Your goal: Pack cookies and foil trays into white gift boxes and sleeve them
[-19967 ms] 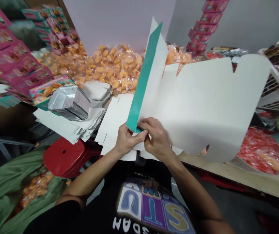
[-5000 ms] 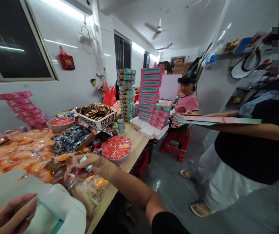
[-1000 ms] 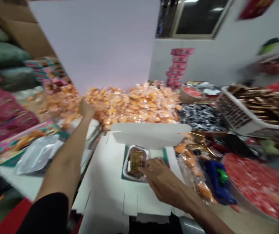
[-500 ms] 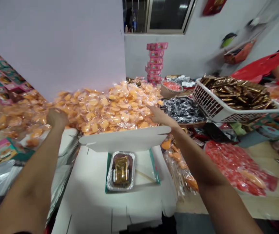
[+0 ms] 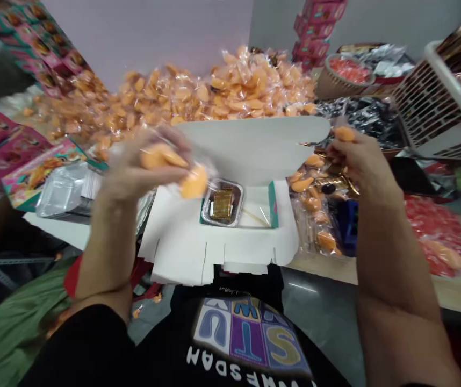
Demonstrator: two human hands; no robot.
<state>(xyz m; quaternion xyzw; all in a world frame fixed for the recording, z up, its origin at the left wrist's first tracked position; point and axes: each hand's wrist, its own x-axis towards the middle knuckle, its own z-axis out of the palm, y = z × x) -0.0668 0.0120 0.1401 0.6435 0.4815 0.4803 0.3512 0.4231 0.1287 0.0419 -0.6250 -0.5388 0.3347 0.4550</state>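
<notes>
Orange pieces in clear wrappers fill my left hand (image 5: 150,161), which is blurred and raised over the left side of the open white box (image 5: 254,145). My right hand (image 5: 353,156), right of the box lid, pinches a wrapped orange piece (image 5: 344,134). Inside the box a foil tray (image 5: 236,212) holds a gold packet (image 5: 222,204). Beside the tray lie a clear wrapper and a thin stick (image 5: 256,217). Behind the lid spreads a big heap of wrapped orange pieces (image 5: 238,91).
A white basket (image 5: 436,107) of brown-gold packets stands at the right, near black packets (image 5: 359,118). Red packets (image 5: 440,231) lie at the right edge. Clear trays (image 5: 65,188) and pink boxes (image 5: 5,140) are at the left. More wrapped orange pieces lie right of the box.
Both hands have come back from the orange heap, now with wrapped orange pieces in them. The left moved toward the box, the right to its right side. The view has tilted down.
</notes>
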